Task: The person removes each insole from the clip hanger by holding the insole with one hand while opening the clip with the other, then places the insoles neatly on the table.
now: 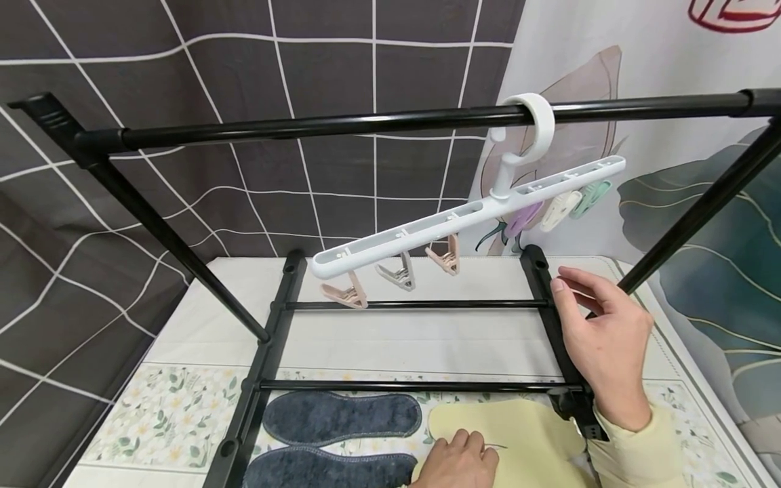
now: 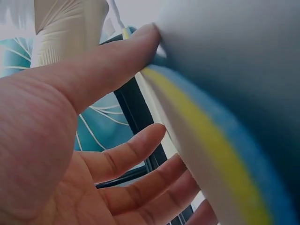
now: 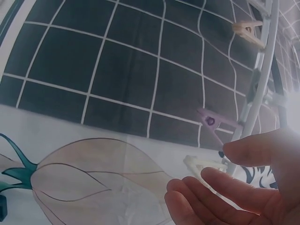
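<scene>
At the bottom of the head view my left hand [image 1: 454,461] grips a pale yellow insole [image 1: 482,417], fingers bent over its upper face. In the left wrist view the thumb [image 2: 140,44] lies at its edge, which shows yellow and blue layers, with the other fingers on the pale side. My right hand [image 1: 610,332] is raised below the clips, fingers loosely bent and holding nothing. A white clip hanger [image 1: 464,213] hangs tilted from the black rail [image 1: 317,127]. Beneath it dangle a purple clip [image 1: 523,217], a cream clip [image 1: 560,210] and a green clip [image 1: 590,198].
Two dark blue insoles [image 1: 342,415] lie side by side inside the black rack's base [image 1: 265,373]. Pink clips [image 1: 445,256] and a grey clip [image 1: 399,271] hang from the hanger's left half. A grey gridded curtain [image 1: 329,81] stands behind; slanting posts [image 1: 177,237] flank the rack.
</scene>
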Motion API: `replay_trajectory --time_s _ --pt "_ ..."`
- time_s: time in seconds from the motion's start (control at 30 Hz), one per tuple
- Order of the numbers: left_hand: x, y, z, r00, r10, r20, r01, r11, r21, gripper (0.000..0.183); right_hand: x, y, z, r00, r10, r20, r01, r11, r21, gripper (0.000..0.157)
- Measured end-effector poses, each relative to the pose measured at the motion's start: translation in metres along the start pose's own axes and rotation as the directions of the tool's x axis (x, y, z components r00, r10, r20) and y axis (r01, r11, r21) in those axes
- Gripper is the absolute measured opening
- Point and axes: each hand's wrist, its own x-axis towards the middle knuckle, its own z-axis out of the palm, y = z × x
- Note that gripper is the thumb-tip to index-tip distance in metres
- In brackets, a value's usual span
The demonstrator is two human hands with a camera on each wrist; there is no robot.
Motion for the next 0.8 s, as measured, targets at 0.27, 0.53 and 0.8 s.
replay_trajectory --time_s 0.27,0.53,0.8 --pt "0.0 0.002 0.001 1.0 0.011 -0.016 -0.011 1.0 -0.01 0.048 -0.001 0.006 0.004 1.0 0.002 0.002 -0.002 1.0 -0.015 0.019" --pt "-0.007 0.005 0.012 0.966 0.071 -0.249 -0.052 0.995 0.082 0.045 -0.001 0.008 0.007 1.0 0.0 0.016 0.0 1.0 -0.01 0.02" --pt "-0.007 0.006 0.018 0.936 0.093 -0.339 -0.052 0.991 0.127 0.04 -0.001 0.008 0.011 0.999 -0.001 0.041 0.001 1.0 0.015 0.019"
